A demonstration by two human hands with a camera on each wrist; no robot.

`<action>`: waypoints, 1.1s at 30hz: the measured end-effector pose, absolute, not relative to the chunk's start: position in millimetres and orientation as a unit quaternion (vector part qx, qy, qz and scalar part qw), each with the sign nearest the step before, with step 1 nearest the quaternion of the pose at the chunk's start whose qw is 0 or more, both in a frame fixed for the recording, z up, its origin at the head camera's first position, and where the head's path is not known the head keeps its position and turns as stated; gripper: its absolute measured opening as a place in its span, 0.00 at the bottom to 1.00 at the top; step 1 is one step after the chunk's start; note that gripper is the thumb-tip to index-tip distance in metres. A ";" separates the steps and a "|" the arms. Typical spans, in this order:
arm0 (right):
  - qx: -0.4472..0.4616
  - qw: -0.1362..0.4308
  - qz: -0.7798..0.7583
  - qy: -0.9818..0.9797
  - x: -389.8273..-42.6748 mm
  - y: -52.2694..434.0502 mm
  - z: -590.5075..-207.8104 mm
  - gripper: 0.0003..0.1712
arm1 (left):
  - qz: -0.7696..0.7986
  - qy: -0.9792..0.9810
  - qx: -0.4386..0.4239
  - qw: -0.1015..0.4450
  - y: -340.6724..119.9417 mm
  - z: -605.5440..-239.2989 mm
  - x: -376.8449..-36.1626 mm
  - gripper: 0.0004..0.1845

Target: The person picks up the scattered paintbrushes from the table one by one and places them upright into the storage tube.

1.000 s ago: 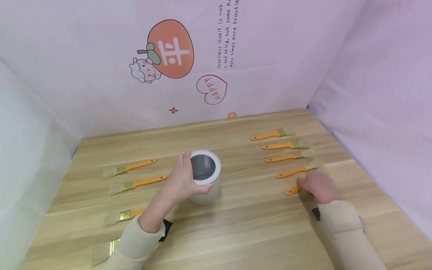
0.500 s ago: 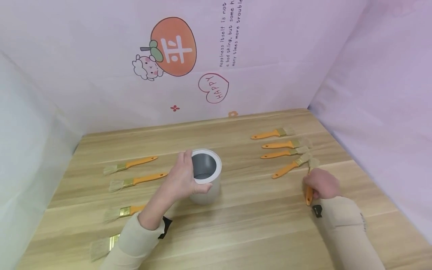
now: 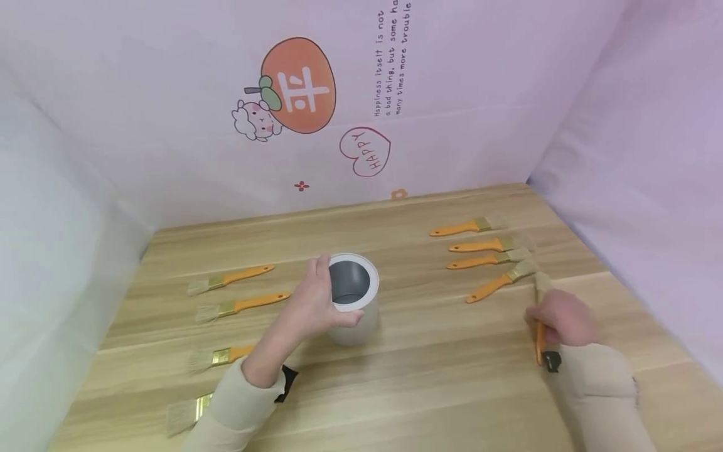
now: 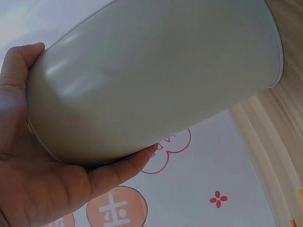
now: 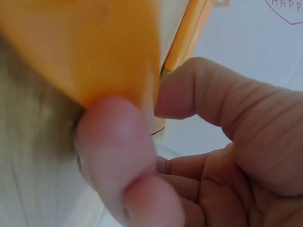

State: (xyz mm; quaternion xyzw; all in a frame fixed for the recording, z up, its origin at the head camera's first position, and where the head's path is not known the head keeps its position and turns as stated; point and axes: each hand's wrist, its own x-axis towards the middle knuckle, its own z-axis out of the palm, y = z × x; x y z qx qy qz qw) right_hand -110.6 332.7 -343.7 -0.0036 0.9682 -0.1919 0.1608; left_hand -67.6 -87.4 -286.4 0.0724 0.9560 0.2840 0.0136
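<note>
Desk (image 3: 429, 376), light wood, walled by pale pink/white sheets w/ cartoon prints at back. Centre of desk: white cylindrical can (image 3: 351, 301), upright, open top, grey inside, looks empty as far as visible. Left hand (image 3: 309, 306) wrapped round can's left side, thumb at near rim, fingers curled over far side; left wrist view shows palm and fingers cupping the can wall (image 4: 156, 80). Right of can, well apart: row of four orange-handled brushes (image 3: 490, 256), bristles to the right, the nearest one skewed diagonal. Left of can: four more brushes (image 3: 231, 295), bristles to the left, the two nearest partly hidden by left sleeve. Right hand (image 3: 559, 319) at desk's right edge, fingers closed on one brush (image 3: 540, 314), handle end toward the person, bristles pointing away, near the skewed brush's bristles. Right wrist view: thumb and fingers (image 5: 118, 161) pinching the orange handle (image 5: 85, 47), close and blurred. Judgement: grip sits mid-handle, fine for carrying; lift clear of the desk before swinging so the bristles don't nudge the skewed brush further. Left hand should keep can planted; can looks light, easy to tip if struck on rim.
</note>
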 end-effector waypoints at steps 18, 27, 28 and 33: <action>0.032 0.059 -0.246 0.967 -110.5 295.0 -297.9 0.19 | 0.286 0.955 0.075 0.022 -89.2 -287.5 -69.0 0.60; 0.010 0.011 -0.322 0.947 -107.0 291.7 -281.1 0.24 | 0.285 0.955 0.074 0.027 -89.0 -288.7 -68.0 0.59; 0.006 0.000 -0.333 0.943 -106.9 291.2 -279.5 0.24 | 0.283 0.956 0.074 0.026 -89.0 -288.8 -67.8 0.59; -0.010 -0.044 -0.384 0.922 -110.6 280.6 -270.1 0.21 | 0.283 0.956 0.072 0.022 -88.7 -287.9 -67.7 0.59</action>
